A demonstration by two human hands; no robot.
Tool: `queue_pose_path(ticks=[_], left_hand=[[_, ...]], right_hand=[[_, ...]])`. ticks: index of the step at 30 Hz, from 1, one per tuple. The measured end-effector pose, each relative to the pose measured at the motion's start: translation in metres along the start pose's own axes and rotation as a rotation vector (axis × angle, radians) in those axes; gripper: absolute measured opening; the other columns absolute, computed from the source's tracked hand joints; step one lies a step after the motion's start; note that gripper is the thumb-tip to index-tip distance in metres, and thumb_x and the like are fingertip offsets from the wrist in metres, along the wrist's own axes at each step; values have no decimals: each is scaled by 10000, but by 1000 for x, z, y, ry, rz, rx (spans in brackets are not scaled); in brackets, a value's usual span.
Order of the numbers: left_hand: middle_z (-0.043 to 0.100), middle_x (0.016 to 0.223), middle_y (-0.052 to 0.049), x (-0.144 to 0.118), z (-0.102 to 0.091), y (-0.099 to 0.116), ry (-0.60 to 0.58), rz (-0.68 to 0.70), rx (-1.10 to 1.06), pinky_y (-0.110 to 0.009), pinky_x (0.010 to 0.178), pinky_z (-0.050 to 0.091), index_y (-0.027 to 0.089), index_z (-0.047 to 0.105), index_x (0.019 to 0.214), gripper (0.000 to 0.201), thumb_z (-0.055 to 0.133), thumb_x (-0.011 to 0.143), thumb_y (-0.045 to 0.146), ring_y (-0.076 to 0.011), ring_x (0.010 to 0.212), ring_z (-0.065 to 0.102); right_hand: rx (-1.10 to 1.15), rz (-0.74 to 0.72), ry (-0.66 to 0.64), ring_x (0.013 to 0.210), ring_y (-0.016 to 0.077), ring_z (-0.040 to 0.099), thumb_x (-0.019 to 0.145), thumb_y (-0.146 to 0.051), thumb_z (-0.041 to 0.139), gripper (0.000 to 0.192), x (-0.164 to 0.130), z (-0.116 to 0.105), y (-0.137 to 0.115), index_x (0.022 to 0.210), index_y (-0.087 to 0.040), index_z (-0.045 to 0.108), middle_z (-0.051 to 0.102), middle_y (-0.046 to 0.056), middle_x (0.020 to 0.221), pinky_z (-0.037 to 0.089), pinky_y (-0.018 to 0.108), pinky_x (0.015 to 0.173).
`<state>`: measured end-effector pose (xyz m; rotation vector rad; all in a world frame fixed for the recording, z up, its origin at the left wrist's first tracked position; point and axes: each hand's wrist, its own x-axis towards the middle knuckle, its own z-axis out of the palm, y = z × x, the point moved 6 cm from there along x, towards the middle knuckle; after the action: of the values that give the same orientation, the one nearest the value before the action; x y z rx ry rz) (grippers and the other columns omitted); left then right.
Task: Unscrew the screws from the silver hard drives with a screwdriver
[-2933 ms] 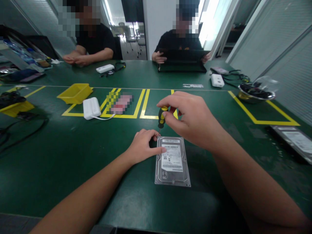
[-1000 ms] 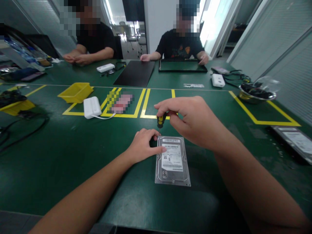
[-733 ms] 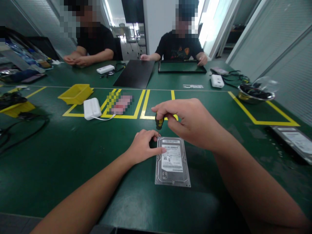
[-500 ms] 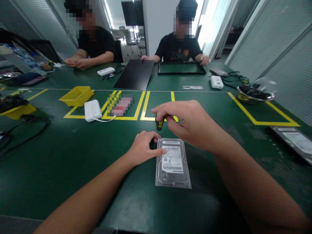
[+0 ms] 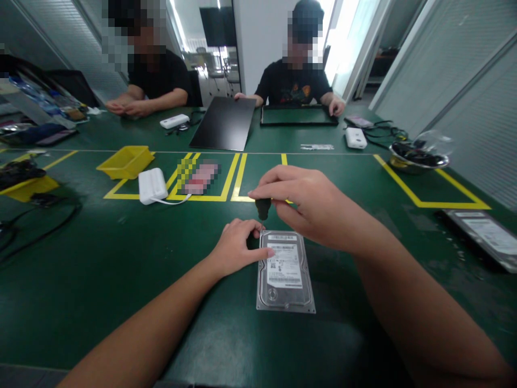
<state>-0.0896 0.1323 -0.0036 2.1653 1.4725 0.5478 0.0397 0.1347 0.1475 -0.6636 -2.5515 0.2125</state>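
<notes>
A silver hard drive (image 5: 288,297) with a white label lies flat on the green table in front of me. My left hand (image 5: 237,247) grips its left side, thumb on top of the label and fingers at the far left corner. Over that same corner stands a short screwdriver (image 5: 263,209), nearly upright, with a dark handle. My right hand (image 5: 309,202) is closed on the handle from above, index finger across its top. The screwdriver's thin shaft reaches down to the corner; the tip and any screw there are too small to make out.
Another hard drive (image 5: 482,234) lies at the right. Yellow tape marks the table, with a yellow bin (image 5: 126,163) and a white power bank (image 5: 152,186) at left. A metal bowl (image 5: 420,161) stands at far right. Two people sit opposite, one touching a black panel (image 5: 226,125).
My right fingers have shifted around the screwdriver, the index finger now straighter over its top, and the handle has turned. My left hand and the hard drive stay put.
</notes>
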Motion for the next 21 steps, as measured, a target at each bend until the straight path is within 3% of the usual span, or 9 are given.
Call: queue_pose_path(ticks=[5, 11, 15, 21], left_hand=[[645, 933, -16, -1, -1, 1, 0, 4, -4, -363, 782, 367, 228, 593, 962, 491, 682, 747, 661, -243, 881, 529], [641, 945, 1, -1, -1, 1, -6, 5, -18, -356, 791, 363, 231, 587, 986, 467, 719, 749, 612, -236, 887, 525], [636, 947, 9, -2, -2, 0, 0, 2, -13, -355, 798, 362, 231, 587, 986, 464, 723, 752, 607, -233, 891, 524], [634, 936, 1, -3, -1, 0, 12, 19, -2, -344, 778, 365, 222, 592, 976, 471, 717, 752, 618, -231, 879, 530]], right_hand=[[-26, 32, -73, 974, 184, 571, 888, -79, 443, 358, 0, 0, 0, 1118, -135, 711, 644, 106, 1053, 440, 297, 828], [-45, 89, -36, 916, 182, 544, 910, -172, 539, 297, 1, 2, 8, 1160, -142, 696, 599, 98, 996, 412, 291, 802], [-53, 86, 43, 892, 176, 546, 894, -262, 619, 227, 3, 7, 12, 1053, -116, 691, 612, 87, 979, 391, 282, 782], [-113, 127, 144, 630, 113, 457, 907, -426, 594, 294, 4, 19, 17, 897, -132, 598, 572, -6, 729, 293, 263, 616]])
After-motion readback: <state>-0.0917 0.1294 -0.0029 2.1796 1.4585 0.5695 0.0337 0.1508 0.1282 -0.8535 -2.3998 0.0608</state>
